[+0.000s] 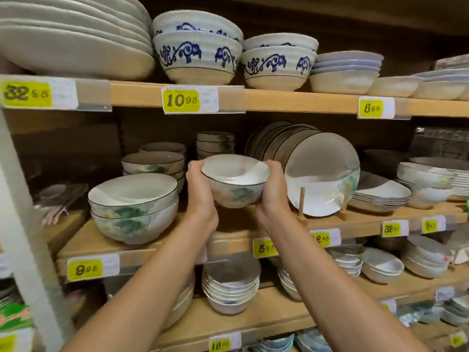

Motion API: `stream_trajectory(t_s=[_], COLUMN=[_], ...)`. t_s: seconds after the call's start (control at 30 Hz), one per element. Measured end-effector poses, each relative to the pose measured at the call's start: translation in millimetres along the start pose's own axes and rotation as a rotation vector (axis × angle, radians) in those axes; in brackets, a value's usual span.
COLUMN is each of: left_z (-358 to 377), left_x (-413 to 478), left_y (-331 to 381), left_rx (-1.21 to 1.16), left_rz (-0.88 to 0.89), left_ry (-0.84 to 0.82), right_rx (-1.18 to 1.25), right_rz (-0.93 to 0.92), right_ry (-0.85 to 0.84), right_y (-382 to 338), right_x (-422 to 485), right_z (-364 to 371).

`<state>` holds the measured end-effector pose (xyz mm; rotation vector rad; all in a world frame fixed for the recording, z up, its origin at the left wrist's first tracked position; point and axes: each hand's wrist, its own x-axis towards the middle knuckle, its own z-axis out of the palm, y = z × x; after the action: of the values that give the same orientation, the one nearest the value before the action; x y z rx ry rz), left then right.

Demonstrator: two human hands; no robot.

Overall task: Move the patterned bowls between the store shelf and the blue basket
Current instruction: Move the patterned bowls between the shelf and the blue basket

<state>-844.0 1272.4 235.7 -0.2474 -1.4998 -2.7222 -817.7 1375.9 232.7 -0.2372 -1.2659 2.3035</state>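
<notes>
A small white patterned bowl with a dark rim and green leaf print hangs just above the middle shelf. My left hand grips its left side and my right hand grips its right side, fingers curled round the wall. Two bigger bowls of the same pattern are stacked on the shelf to the left. More matching small bowls stand stacked behind. The blue basket is out of view.
Upright matching plates lean in a wooden rack right of my hands. Blue-vine bowls and white platters fill the upper shelf. Small bowl stacks sit on the shelf below. Yellow price tags line the shelf edges.
</notes>
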Motion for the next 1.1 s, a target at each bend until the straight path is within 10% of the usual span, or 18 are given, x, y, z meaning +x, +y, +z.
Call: stream_trajectory(t_s=[0.23, 0.5, 0.8, 1.1], left_z=[31, 24, 15, 9], left_x=[78, 134, 153, 173], left_y=[5, -15, -39, -55], left_rx=[-0.090, 0.526, 0.692, 0.424], left_rz=[0.183, 0.315, 0.342, 0.285], left_ry=[0.103, 0.292, 0.246, 0.321], right_rx=[0.043, -0.070, -0.212, -0.306], right_rz=[0.034, -0.137, -0.128, -0.071], right_ry=[0.009, 0.034, 0.060, 0.065], right_y=[-3, 4, 31, 53], right_x=[85, 141, 169, 182], right_z=[44, 60, 53, 41])
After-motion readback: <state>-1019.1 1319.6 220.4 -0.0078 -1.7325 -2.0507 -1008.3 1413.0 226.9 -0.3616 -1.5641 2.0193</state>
